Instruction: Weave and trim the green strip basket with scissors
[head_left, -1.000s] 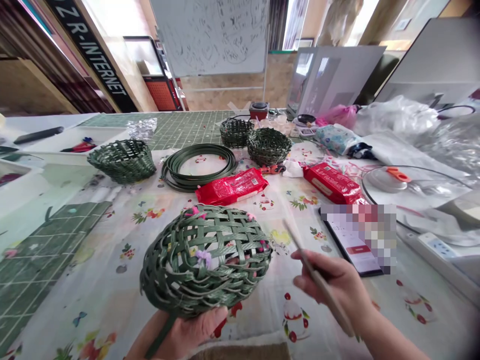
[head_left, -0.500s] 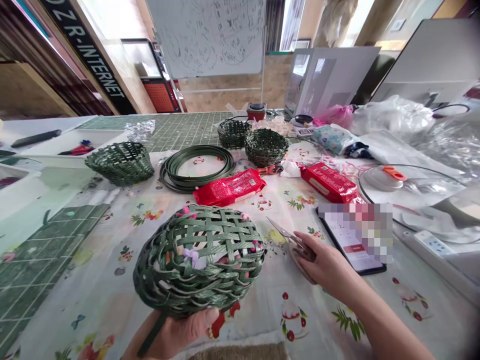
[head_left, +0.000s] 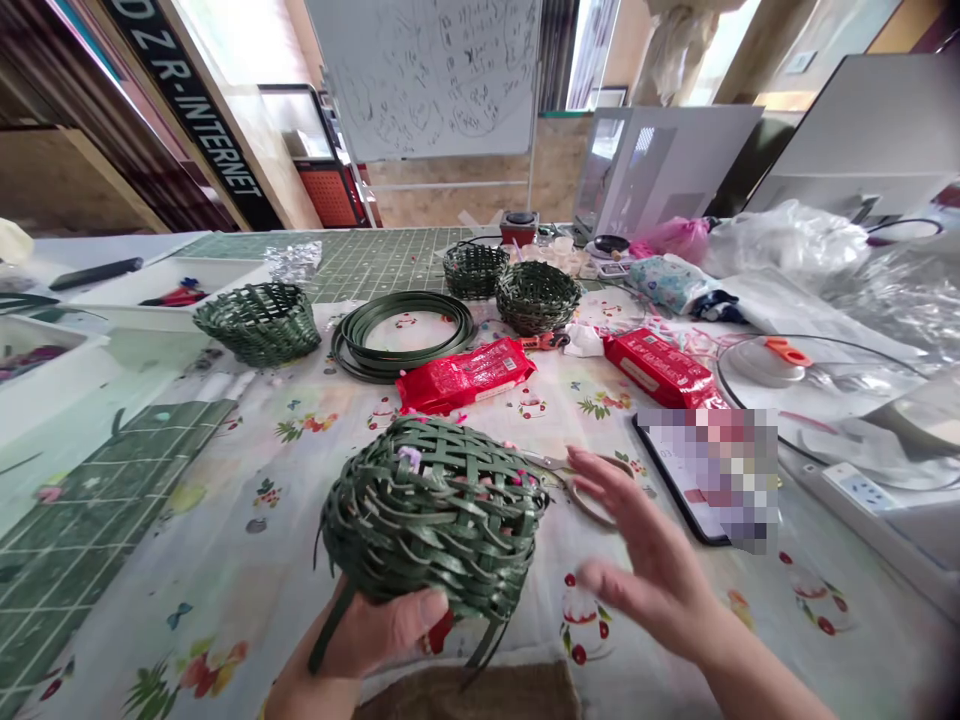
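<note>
My left hand (head_left: 375, 640) grips a dark green woven basket (head_left: 442, 510) from below, the thumb on its near side. The basket is tilted, with pink and purple bits showing among its strips and loose strip ends hanging at its lower edge. To its right, my right hand (head_left: 645, 560) is raised with the fingers spread and holds nothing. A pair of scissors (head_left: 596, 508) lies on the flowered cloth, partly behind my right fingers, its blades pointing toward the basket.
Behind the basket lie a red packet (head_left: 469, 375) and a coil of green strip (head_left: 356, 365). Three more woven baskets stand farther back, one at left (head_left: 259, 325). A phone (head_left: 690, 490) and a second red packet (head_left: 664, 365) are at right.
My right hand has let go of the scissors and opened. The basket in my left hand has moved right and turned, showing more of its woven side.
</note>
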